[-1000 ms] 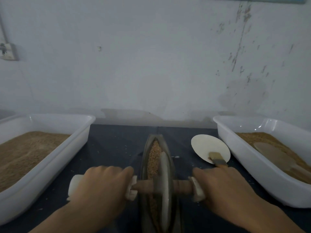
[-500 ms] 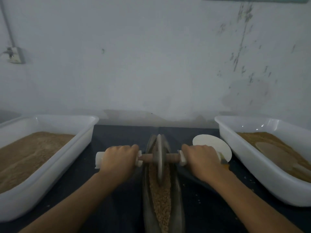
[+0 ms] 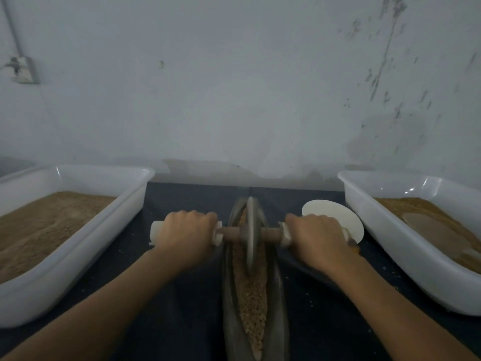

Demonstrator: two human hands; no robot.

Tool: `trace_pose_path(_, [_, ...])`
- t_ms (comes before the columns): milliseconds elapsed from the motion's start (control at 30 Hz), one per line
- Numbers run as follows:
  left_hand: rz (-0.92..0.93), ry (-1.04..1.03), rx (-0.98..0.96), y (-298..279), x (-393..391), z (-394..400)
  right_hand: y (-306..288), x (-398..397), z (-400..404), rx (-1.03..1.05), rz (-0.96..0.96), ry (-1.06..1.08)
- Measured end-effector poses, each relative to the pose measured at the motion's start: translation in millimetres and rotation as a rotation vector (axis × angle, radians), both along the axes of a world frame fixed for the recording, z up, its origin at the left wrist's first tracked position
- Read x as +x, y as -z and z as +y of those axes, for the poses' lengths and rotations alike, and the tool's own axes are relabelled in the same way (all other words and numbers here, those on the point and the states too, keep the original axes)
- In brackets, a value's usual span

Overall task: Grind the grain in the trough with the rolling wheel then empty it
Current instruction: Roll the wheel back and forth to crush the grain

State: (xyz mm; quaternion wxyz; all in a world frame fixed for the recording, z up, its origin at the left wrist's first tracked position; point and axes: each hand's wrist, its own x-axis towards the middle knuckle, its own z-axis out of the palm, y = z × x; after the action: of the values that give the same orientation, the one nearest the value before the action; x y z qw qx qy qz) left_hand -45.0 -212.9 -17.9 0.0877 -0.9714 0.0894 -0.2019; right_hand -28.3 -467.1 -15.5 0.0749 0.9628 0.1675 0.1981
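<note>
A narrow, boat-shaped metal trough [image 3: 282, 303] lies lengthwise in front of me on the dark table. Brown grain [image 3: 251, 303] fills its groove. The grey rolling wheel [image 3: 250, 235] stands upright in the groove toward the far end, on a wooden axle with white-wrapped handles. My left hand [image 3: 186, 237] grips the left handle and my right hand [image 3: 316, 242] grips the right handle, both arms stretched forward.
A white tub [image 3: 78, 256] of pale ground grain stands at the left. Another white tub [image 3: 406, 256] at the right holds brown grain and a flat scoop [image 3: 440, 234]. A white disc [image 3: 335, 214] lies beyond my right hand. A wall closes off the table's far edge.
The wheel has rolled from the near end of the trough toward the far end, with both arms extending. The grain in the near part of the groove is now uncovered.
</note>
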Motion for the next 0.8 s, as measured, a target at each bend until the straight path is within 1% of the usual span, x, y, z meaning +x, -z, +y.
trace_pose_path(67, [-0.013,-0.020,-0.015,0.6,15.6,-0.1,-3.3,16.5,5.8,-0.029,-0.037,0.037])
trace_pose_path(167, [-0.006,-0.025,-0.049,4.6,11.9,0.7,-6.8,15.6,8.0,-0.052,-0.031,0.014])
trace_pose_path(233, [0.007,-0.023,-0.055,7.8,-6.2,2.1,-7.9,-5.1,3.9,-0.044,-0.003,-0.026])
trace_pose_path(367, [0.152,0.036,-0.076,6.2,-51.4,7.9,-12.6,-62.8,-9.2,-0.094,0.052,-0.120])
trace_pose_path(467, [0.145,0.053,-0.004,1.4,-69.6,9.1,-17.7,-77.2,-13.4,-0.124,0.085,-0.133])
trace_pose_path(533, [0.117,0.035,-0.007,1.4,-65.1,6.8,-16.5,-69.1,-9.2,-0.094,0.094,-0.101])
trace_pose_path(633, [0.054,-0.002,-0.028,5.4,-39.0,0.4,-10.4,-36.3,-0.9,-0.056,0.079,-0.071])
trace_pose_path(700, [-0.004,-0.032,-0.028,6.4,-16.1,-2.4,-9.0,-10.0,3.2,-0.046,0.043,-0.056])
trace_pose_path(800, [-0.025,-0.045,-0.044,6.1,8.1,-3.8,-8.6,16.2,8.4,-0.069,-0.030,-0.029])
